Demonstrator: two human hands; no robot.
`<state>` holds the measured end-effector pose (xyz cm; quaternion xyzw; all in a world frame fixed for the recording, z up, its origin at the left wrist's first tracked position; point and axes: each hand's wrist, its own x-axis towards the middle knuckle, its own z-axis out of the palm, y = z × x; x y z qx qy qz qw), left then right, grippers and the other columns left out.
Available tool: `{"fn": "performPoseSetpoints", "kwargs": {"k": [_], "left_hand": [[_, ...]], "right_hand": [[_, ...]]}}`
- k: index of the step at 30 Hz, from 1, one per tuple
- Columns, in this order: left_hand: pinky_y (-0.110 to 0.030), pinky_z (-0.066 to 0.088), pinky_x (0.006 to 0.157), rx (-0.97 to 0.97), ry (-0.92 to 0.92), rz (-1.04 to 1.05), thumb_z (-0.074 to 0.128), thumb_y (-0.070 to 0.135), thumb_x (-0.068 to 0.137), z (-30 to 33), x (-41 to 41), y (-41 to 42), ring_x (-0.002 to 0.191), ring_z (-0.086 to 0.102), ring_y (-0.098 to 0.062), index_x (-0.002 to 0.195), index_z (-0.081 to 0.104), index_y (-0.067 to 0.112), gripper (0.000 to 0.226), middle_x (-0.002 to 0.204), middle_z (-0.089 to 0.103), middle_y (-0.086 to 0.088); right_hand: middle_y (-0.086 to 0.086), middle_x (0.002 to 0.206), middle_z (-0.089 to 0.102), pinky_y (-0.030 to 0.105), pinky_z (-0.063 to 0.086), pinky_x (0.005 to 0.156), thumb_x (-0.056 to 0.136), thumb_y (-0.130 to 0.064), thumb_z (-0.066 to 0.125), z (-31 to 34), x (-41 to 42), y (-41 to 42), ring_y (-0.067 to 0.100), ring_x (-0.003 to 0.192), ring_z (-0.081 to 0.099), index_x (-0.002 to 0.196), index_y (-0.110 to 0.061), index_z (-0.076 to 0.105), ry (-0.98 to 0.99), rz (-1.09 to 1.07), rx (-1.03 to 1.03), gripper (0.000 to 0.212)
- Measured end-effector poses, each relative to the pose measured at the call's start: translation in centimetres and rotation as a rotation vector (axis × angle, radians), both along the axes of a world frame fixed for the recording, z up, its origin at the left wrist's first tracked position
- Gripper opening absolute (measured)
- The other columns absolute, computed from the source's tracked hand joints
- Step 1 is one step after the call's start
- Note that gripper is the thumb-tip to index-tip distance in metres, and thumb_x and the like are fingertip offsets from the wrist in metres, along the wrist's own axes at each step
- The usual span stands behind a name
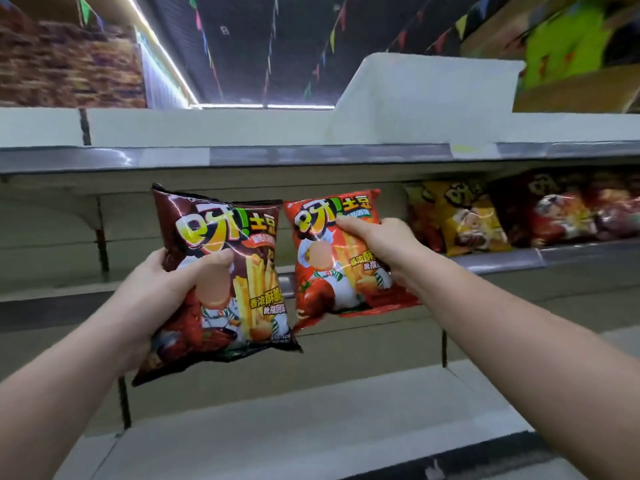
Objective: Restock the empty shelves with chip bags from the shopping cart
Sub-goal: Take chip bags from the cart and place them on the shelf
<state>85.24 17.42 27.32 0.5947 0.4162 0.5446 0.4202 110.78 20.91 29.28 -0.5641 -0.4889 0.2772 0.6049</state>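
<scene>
Two bare arms reach up from the bottom corners of the frame; nearest, low in the middle, is a pale bottom shelf [311, 410] with nothing on the part we can see.

A bit further in, left of the middle, the left hand [173, 282] holds the dark brown chip bag [225, 271]; the thumb lies curled over the front and the other fingers are hidden behind the left edge. Just right of the middle, the right hand [377, 247] holds the red chip bag [332, 258]; its thumb lies on the front and the fingers wrap behind the right edge. The two bags are side by side, almost touching, both standing up with a small tilt.

These bags look puffy and light, full of air; the skin is shiny and likely slippery, and it dents under the thumbs. The chips inside probably break easily, so a soft hold by the side edge, as now, seems best; no hard squeezing.

Behind the bags the middle shelf [287, 282] looks bare; further back, at the right of the frame, a yellow bag [464, 216] and more dark red bags [561, 209] already stand in a row, blurry. The shopping cart is not in view.
</scene>
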Motion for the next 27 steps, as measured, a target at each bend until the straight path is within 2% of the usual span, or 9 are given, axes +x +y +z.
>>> {"fn": "performPoseSetpoints", "kwargs": {"k": [3, 5, 7, 9, 14, 18, 21, 24, 27], "left_hand": [[-0.036, 0.058, 0.053, -0.019, 0.016, -0.094, 0.075, 0.039, 0.059, 0.7, 2.0, 1.1, 0.060, 0.071, -0.026, 0.101, 0.060, 0.020, 0.049, 0.075, 0.075, -0.007], [-0.034, 0.056, 0.047, -0.019, 0.031, -0.148, 0.074, 0.040, 0.061, 1.1, 3.0, 1.8, 0.055, 0.070, -0.025, 0.100, 0.061, 0.019, 0.046, 0.072, 0.074, -0.008], [-0.035, 0.057, 0.050, -0.018, 0.051, -0.191, 0.077, 0.044, 0.050, 1.3, 3.9, 2.4, 0.059, 0.071, -0.027, 0.101, 0.062, 0.018, 0.060, 0.077, 0.074, -0.010], [-0.036, 0.058, 0.051, -0.020, 0.078, -0.217, 0.081, 0.048, 0.039, 1.4, 4.7, 3.0, 0.064, 0.072, -0.028, 0.102, 0.062, 0.018, 0.073, 0.081, 0.075, -0.011], [-0.040, 0.059, 0.054, -0.063, 0.115, -0.243, 0.075, 0.043, 0.047, 2.1, 7.1, 4.5, 0.062, 0.071, -0.029, 0.107, 0.062, 0.012, 0.069, 0.083, 0.074, -0.014], [-0.055, 0.055, 0.081, -0.156, 0.093, -0.255, 0.083, 0.043, 0.048, 3.0, 9.8, 6.2, 0.082, 0.070, -0.038, 0.107, 0.067, 0.005, 0.072, 0.092, 0.073, -0.021], [-0.052, 0.057, 0.072, -0.201, 0.077, -0.257, 0.074, 0.047, 0.050, 3.6, 12.2, 7.9, 0.066, 0.071, -0.032, 0.098, 0.071, 0.004, 0.064, 0.088, 0.073, -0.021], [-0.050, 0.056, 0.072, -0.237, 0.061, -0.236, 0.071, 0.046, 0.055, 4.1, 14.9, 9.5, 0.065, 0.071, -0.030, 0.090, 0.073, 0.007, 0.053, 0.088, 0.073, -0.019], [-0.049, 0.057, 0.070, -0.244, 0.045, -0.176, 0.070, 0.046, 0.060, 4.5, 17.4, 11.2, 0.066, 0.071, -0.030, 0.099, 0.070, 0.006, 0.056, 0.090, 0.073, -0.019]], "right_hand": [[0.011, 0.089, 0.073, 0.045, 0.057, 0.081, 0.045, -0.056, 0.081, 0.3, 1.9, -0.4, 0.030, 0.078, 0.071, 0.095, -0.007, 0.067, 0.020, -0.072, -0.015, 0.071], [0.012, 0.091, 0.072, 0.043, 0.057, 0.081, 0.054, -0.053, 0.082, 0.7, 3.0, -0.7, 0.029, 0.079, 0.071, 0.099, -0.004, 0.066, 0.032, -0.113, -0.020, 0.068], [0.011, 0.090, 0.071, 0.037, 0.058, 0.076, 0.066, -0.047, 0.079, 0.8, 4.3, -0.6, 0.027, 0.076, 0.070, 0.102, -0.002, 0.064, 0.043, -0.149, -0.027, 0.059], [0.009, 0.083, 0.069, 0.030, 0.056, 0.064, 0.072, -0.044, 0.077, 1.0, 5.5, -0.4, 0.023, 0.068, 0.067, 0.101, -0.002, 0.061, 0.056, -0.161, -0.030, 0.053], [0.007, 0.071, 0.068, 0.025, 0.054, 0.047, 0.077, -0.038, 0.075, 1.9, 8.5, 1.3, 0.019, 0.055, 0.064, 0.103, -0.004, 0.060, 0.107, -0.107, -0.059, 0.045], [0.004, 0.047, 0.064, 0.026, 0.050, 0.036, 0.081, -0.035, 0.071, 3.2, 11.6, 4.8, 0.017, 0.036, 0.061, 0.090, -0.009, 0.061, 0.151, -0.003, -0.088, 0.029], [0.005, 0.046, 0.064, 0.027, 0.052, 0.038, 0.083, -0.032, 0.070, 4.0, 13.8, 8.4, 0.017, 0.036, 0.060, 0.083, -0.009, 0.060, 0.155, 0.055, -0.106, 0.025], [0.005, 0.040, 0.059, 0.023, 0.046, 0.030, 0.086, -0.025, 0.066, 4.2, 16.0, 12.3, 0.016, 0.029, 0.056, 0.078, -0.007, 0.057, 0.159, 0.103, -0.094, 0.022], [0.004, 0.040, 0.060, 0.019, 0.043, 0.029, 0.088, -0.021, 0.063, 3.7, 17.2, 16.2, 0.014, 0.031, 0.056, 0.077, -0.009, 0.058, 0.193, 0.192, -0.073, 0.018]]}}
